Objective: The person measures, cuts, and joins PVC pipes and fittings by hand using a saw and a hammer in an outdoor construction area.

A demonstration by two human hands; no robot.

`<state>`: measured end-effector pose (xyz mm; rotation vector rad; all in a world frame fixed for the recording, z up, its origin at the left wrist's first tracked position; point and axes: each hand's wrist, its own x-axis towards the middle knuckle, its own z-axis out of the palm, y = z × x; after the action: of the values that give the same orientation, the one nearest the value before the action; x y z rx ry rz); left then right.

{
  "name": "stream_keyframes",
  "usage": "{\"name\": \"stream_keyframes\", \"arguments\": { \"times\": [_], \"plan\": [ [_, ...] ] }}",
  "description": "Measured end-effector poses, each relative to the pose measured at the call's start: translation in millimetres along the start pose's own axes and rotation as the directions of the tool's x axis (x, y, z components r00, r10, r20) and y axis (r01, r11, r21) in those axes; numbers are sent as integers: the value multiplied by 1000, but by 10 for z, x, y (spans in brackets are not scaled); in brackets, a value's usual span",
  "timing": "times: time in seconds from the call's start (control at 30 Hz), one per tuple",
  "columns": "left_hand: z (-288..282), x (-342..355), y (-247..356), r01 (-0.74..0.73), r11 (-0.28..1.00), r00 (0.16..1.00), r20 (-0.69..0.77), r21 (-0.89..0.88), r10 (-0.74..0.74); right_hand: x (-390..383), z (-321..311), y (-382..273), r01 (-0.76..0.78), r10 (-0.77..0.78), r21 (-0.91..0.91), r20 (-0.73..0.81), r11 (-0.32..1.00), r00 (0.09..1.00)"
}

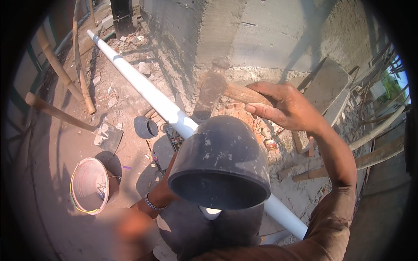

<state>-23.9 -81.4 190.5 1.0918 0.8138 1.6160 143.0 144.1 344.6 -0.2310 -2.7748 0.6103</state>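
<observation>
My right hand point(289, 106) grips a hammer point(212, 90) by its wooden handle, thumb and fingers closed round it. The dirty metal head is raised beyond a large grey plastic pipe fitting point(222, 156), whose wide dark opening faces me. A long white pipe point(143, 87) slants across from far left to near right, passing behind the fitting, which hides its middle. From the lower left my left arm, with a bracelet point(154, 203) at the wrist, reaches to the fitting's left side. There my left hand point(167, 186) is mostly hidden, its fingers out of sight.
At left stand a pale bucket point(107, 191) and a long-handled hoe point(61, 114). A smaller grey fitting point(143, 127) lies near the pipe. Bamboo poles point(61, 69) lean at far left; more poles point(370, 162) lie right. Rubble borders a concrete wall point(270, 39).
</observation>
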Motion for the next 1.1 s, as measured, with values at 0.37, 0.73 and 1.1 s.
{"name": "stream_keyframes", "arguments": {
  "times": [0.37,0.73,1.1],
  "plan": [
    [-75,5,84,-24,995,1000,5,96,24,67,-195,-173,-326,329,130,-1,936,944],
    [-110,16,58,-109,966,994,21,235,107,-15,-36,-157,-57,68,-101,107,993,992],
    [-86,-55,212,95,965,994,31,246,-106,26,33,-317,-150,153,-66,50,986,987]
  ]
}}
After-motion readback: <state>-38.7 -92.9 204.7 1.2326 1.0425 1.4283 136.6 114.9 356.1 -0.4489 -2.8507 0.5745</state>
